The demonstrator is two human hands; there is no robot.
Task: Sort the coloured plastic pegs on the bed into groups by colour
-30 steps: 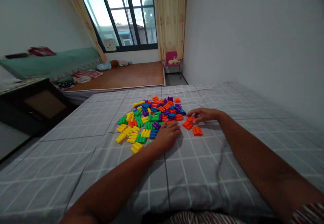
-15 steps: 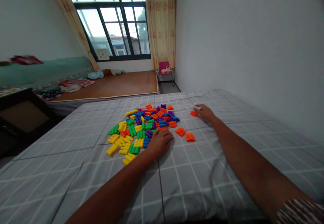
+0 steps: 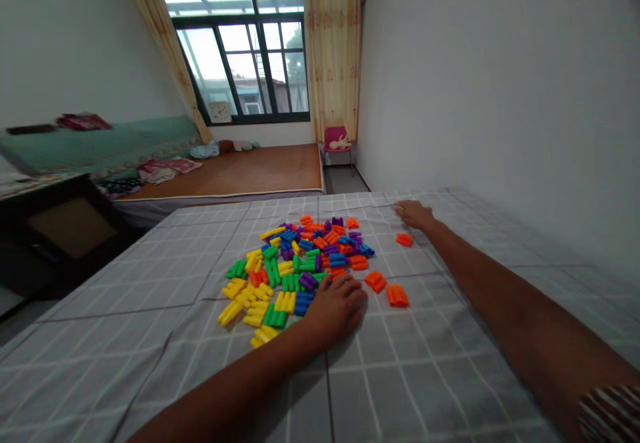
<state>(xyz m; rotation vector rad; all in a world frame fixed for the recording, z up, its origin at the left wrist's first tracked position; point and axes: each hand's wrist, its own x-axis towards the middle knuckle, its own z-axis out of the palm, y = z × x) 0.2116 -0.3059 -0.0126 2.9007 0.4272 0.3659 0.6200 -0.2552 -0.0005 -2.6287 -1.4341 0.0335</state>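
The loose orange block (image 3: 404,239) lay near the right hand (image 3: 415,215), at 6 o'clock from its fingertips, long axis roughly 10 to 4. The left hand (image 3: 336,307) was farther, at the 4 o'clock edge of the pile (image 3: 306,264), fingers slightly apart; the right fingers' spacing was unclear.

Orange, yellow, green, blue and purple ribbed plastic blocks (image 3: 301,264) lay in a loose heap beyond and beside the left hand (image 3: 338,306); three orange blocks (image 3: 397,295) sat apart, flat, between it and the right hand (image 3: 414,215).
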